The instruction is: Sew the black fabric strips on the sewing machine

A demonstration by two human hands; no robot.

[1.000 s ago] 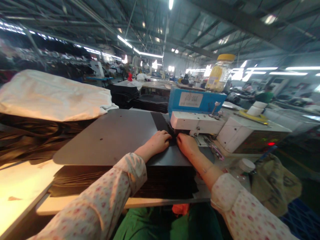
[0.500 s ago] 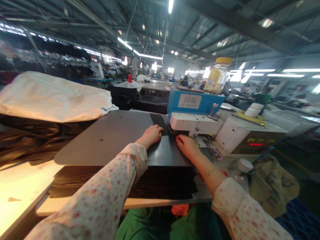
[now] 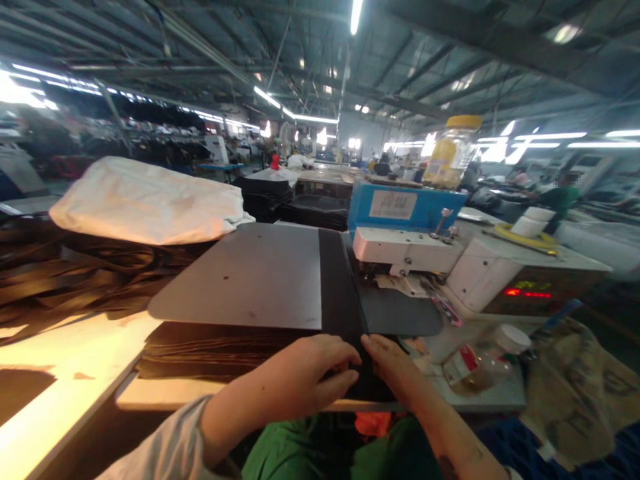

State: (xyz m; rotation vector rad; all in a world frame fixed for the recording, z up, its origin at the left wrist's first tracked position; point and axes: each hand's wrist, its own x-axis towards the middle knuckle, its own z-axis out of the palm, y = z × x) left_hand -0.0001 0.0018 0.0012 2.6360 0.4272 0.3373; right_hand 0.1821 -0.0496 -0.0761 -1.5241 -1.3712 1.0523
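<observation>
I log black strip (image 3: pixel 341 287), long axis near-to-far | left hand (image 3: pixel 313 373): fingers narrowly parted | right hand (image 3: pixel 397 367): grip, cannot tell

Cold white tubes (image 3: pixel 357 17) streak the dim roof (image 3: pixel 315 33); warm glare bleaches the left counter (image 3: pixel 105 350); edges stretch, distances blur.

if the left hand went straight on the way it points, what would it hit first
Probably the right hand, just beyond the fingertips of the left hand, over the dark strip; relative depth is hard to judge.
</observation>
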